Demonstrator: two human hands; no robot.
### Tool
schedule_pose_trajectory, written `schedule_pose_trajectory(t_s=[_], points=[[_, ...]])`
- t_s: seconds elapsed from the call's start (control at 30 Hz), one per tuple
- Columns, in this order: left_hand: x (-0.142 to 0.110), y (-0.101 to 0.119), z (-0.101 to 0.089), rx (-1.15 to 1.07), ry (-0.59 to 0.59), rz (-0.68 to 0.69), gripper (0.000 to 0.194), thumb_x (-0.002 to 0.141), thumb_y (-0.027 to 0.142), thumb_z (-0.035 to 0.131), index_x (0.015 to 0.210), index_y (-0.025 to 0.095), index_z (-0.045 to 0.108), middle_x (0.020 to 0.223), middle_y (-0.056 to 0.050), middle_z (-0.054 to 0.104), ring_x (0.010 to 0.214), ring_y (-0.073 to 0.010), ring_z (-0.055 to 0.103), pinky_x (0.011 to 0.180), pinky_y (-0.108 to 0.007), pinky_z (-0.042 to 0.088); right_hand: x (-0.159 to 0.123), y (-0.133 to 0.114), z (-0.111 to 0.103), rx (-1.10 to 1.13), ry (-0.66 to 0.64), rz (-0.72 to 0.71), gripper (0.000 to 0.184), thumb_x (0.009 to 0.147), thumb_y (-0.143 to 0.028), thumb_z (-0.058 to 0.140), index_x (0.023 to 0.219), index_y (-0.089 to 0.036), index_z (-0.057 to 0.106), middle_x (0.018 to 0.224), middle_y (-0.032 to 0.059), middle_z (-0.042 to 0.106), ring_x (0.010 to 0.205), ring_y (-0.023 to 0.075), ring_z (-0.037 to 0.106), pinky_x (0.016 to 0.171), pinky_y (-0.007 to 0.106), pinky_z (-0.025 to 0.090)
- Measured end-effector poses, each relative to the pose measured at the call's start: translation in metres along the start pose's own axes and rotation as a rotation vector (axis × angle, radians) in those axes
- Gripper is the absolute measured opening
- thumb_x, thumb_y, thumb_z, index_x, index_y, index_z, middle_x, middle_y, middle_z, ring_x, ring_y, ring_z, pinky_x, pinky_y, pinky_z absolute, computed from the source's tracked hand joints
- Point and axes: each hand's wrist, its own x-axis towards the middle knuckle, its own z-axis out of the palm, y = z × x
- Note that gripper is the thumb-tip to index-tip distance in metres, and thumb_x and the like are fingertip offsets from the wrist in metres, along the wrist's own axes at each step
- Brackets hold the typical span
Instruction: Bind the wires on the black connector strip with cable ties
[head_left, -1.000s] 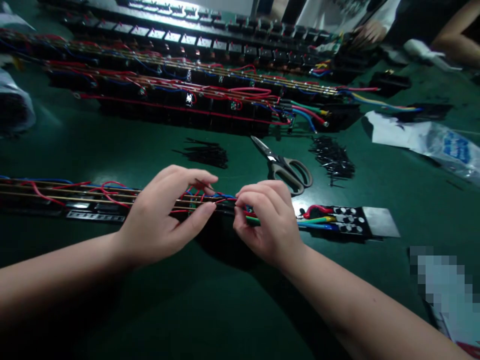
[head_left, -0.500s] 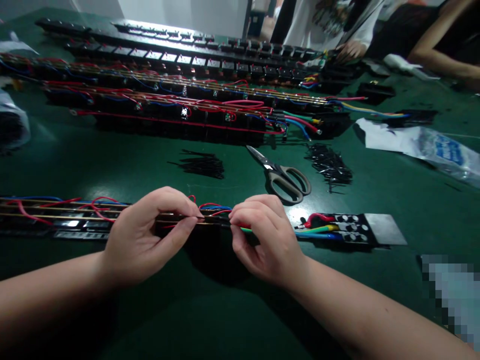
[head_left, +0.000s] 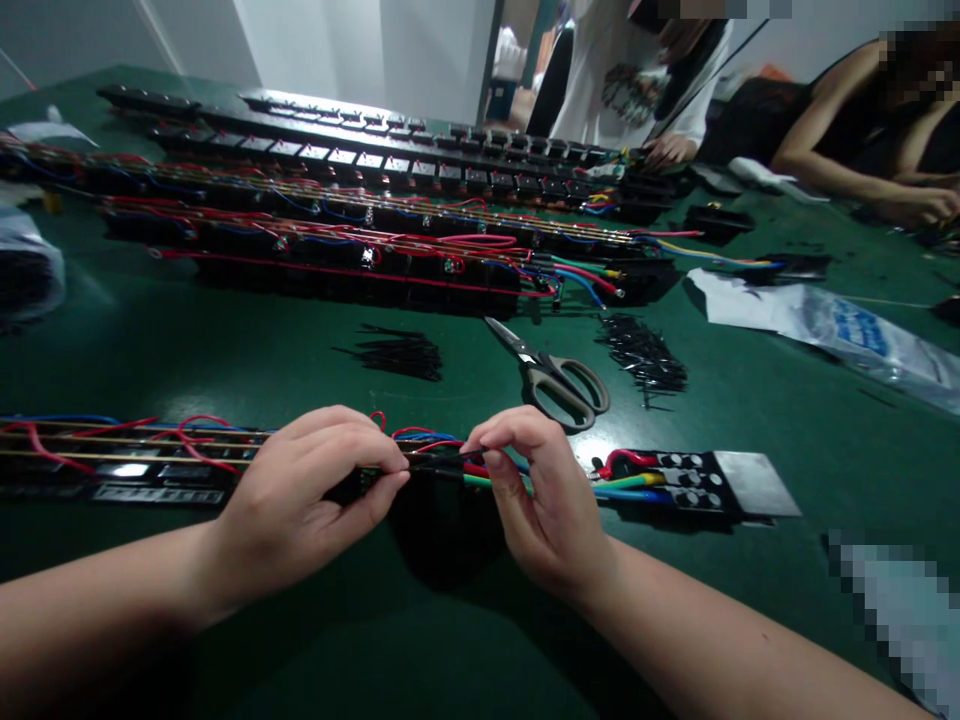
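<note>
My left hand point(head_left: 304, 510) is closed in a pinch at the end of a thin black cable tie point(head_left: 474, 453). The thumb and forefinger of my right hand point(head_left: 551, 495) pinch the tie's other side. Both hands are over a long black strip assembly point(head_left: 161, 495) with red, blue and brass-coloured lines along it. Between the hands, black sleeving meets red, green and blue wires. These run right, under my right hand, to a black terminal block point(head_left: 690, 480) with a silver plate point(head_left: 754, 485). My fingers partly hide the tie and wires.
Grey-handled scissors point(head_left: 562, 385) lie beyond my hands, between two piles of black cable ties point(head_left: 401, 352) point(head_left: 645, 355). Several wired black assemblies point(head_left: 360, 240) stretch across the back. A plastic bag point(head_left: 855, 320) lies right. Co-workers' hands point(head_left: 671, 150) show at the far side.
My right fingertips have moved slightly right, away from the left ones, and now show the black tie between them. The view has tilted up a little, so everything sits lower.
</note>
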Motion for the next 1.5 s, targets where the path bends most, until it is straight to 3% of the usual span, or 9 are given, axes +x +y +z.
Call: schedule_pose_trajectory(t_s=[0.57, 0.97, 1.23, 1.5], points=[[0.0008, -0.0011, 0.0009, 0.03, 0.006, 0.021, 0.005, 0.099, 0.016, 0.062, 0.096, 0.017, 0.066, 0.087, -0.001, 0.075, 0.084, -0.0119, 0.068, 0.081, -0.023, 0.054, -0.0011, 0.0007, -0.0006, 0.045, -0.02, 0.073, 0.005, 0.106, -0.024, 0.048, 0.11, -0.027, 0.049, 0.095, 0.0014, 0.058, 0.082, 0.0167, 0.062, 0.072, 0.034, 0.053], [0.0012, -0.0002, -0.0009, 0.044, -0.007, -0.012, 0.007, 0.098, 0.013, 0.062, 0.095, 0.018, 0.065, 0.086, -0.001, 0.074, 0.083, -0.0124, 0.068, 0.078, -0.023, 0.054, -0.0004, -0.0007, -0.0009, 0.015, -0.024, 0.005, 0.012, 0.104, -0.02, 0.051, 0.114, -0.026, 0.05, 0.096, 0.0031, 0.06, 0.082, 0.0172, 0.064, 0.071, 0.033, 0.055], [0.0008, -0.0015, 0.0015, 0.057, -0.017, 0.001, 0.006, 0.099, 0.013, 0.062, 0.096, 0.018, 0.064, 0.087, -0.001, 0.074, 0.085, -0.0115, 0.067, 0.082, -0.022, 0.053, 0.0002, 0.0012, 0.0006, -0.021, 0.003, 0.0, 0.007, 0.105, -0.023, 0.054, 0.111, -0.025, 0.051, 0.094, 0.0027, 0.062, 0.079, 0.0161, 0.064, 0.068, 0.031, 0.055], [-0.0015, -0.0028, 0.0022, 0.175, -0.111, 0.043, 0.006, 0.1, 0.015, 0.061, 0.102, 0.021, 0.063, 0.093, 0.0, 0.076, 0.091, -0.0173, 0.066, 0.09, -0.033, 0.052, 0.0021, -0.0005, -0.0002, 0.009, 0.004, -0.072, 0.017, 0.1, -0.015, 0.058, 0.111, -0.026, 0.051, 0.09, 0.002, 0.064, 0.08, 0.0175, 0.064, 0.07, 0.032, 0.056]])
